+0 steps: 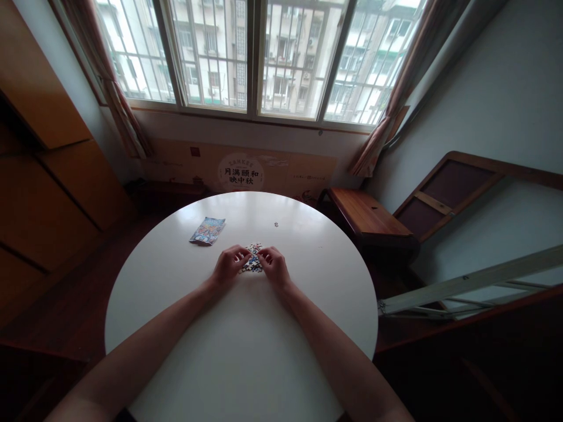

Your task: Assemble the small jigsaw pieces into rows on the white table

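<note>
A small heap of jigsaw puzzle pieces [254, 266], mixed blue, white and tan, lies on the round white table [246, 340]. From its left side my left hand [229, 262] reaches in, fingers curled and thumb against the index finger. My right hand [274, 264] mirrors it on the right, also pinched. The fingertips of both hands come close together over the heap. Whatever sits between them is too small to make out. Parts of the heap are hidden behind the fingers.
A colourful printed packet [208, 231] lies at the left of the table. One loose piece [276, 224] rests beyond the heap. A wooden bench [367, 211] stands past the table's right rim, under a barred window [255, 58]. A pale metal frame [475, 278] leans in at right.
</note>
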Tool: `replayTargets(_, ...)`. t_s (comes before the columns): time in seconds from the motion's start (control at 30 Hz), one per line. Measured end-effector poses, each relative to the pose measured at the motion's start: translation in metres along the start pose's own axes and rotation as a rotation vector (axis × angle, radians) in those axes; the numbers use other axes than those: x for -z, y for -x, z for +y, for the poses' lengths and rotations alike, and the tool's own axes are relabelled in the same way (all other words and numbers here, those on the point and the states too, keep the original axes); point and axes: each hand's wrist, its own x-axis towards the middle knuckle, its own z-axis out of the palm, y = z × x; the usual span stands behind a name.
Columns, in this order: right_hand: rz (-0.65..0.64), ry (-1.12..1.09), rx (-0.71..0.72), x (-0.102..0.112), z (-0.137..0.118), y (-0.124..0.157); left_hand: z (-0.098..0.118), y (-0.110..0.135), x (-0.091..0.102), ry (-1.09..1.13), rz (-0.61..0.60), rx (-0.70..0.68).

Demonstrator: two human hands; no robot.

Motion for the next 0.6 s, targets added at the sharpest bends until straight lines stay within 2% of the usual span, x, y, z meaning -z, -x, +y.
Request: replayTargets(0.6,-0.033,-0.010,0.001,-0.0009,0.0015,-0.0007,0.0012,0.0010,0.0004,0.053,-0.040,-0.021)
